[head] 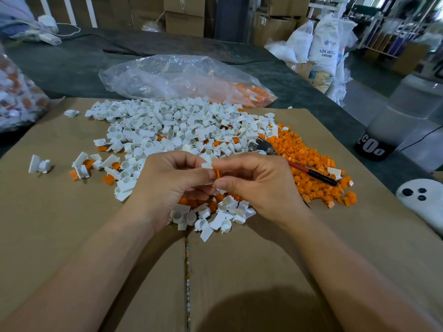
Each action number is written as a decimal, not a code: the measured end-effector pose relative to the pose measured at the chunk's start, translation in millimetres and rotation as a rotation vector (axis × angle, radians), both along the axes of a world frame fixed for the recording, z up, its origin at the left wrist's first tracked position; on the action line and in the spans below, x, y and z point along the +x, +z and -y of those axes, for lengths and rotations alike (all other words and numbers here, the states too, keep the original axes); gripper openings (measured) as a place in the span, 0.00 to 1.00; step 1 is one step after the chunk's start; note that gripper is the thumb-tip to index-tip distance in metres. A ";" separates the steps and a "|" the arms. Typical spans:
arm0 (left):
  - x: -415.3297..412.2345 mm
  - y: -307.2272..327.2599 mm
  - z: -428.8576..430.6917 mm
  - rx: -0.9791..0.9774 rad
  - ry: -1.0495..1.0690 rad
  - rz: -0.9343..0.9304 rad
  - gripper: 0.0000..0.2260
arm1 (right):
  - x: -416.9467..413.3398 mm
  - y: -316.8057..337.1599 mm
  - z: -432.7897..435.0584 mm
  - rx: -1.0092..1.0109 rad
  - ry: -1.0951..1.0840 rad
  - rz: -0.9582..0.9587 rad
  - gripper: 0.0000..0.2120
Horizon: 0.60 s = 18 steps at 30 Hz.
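Left hand (167,180) and right hand (254,185) together pinch white part (206,164) and orange cap (217,174) between fingertips, above the worktop (60,224).

A small white plastic part (206,164), a flat pale tab mostly hidden, shows between the index finger and thumb of the left hand (167,183). It sits just left of the index fingertip of the right hand (259,185). Directly below it and touching it is an orange plastic cap (217,174), small and round, seen edge-on and upright. The cap is pinched between the right index finger and thumb, tight against the left thumb tip.
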<state>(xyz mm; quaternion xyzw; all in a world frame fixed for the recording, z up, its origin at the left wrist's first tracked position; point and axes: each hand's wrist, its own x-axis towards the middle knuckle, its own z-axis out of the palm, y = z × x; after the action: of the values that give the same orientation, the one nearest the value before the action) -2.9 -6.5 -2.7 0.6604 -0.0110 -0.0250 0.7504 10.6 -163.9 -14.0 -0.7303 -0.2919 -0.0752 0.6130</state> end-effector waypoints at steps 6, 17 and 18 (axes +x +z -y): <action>0.8 -1.0 -0.6 -0.044 -0.022 -0.033 0.06 | 1.0 2.2 0.4 -0.012 0.006 -0.008 0.26; -0.3 0.5 -2.5 -0.006 -0.003 0.024 0.04 | -1.4 4.8 1.2 -0.019 0.022 -0.092 0.24; -0.3 0.6 -2.8 -0.008 -0.008 0.025 0.05 | -1.4 5.0 1.5 -0.011 0.033 -0.092 0.24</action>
<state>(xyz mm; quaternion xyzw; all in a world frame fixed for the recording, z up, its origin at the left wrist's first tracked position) -3.2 -3.7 -2.1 0.6577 -0.0233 -0.0197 0.7527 9.1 -165.4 -8.9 -0.7314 -0.2756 -0.0298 0.6231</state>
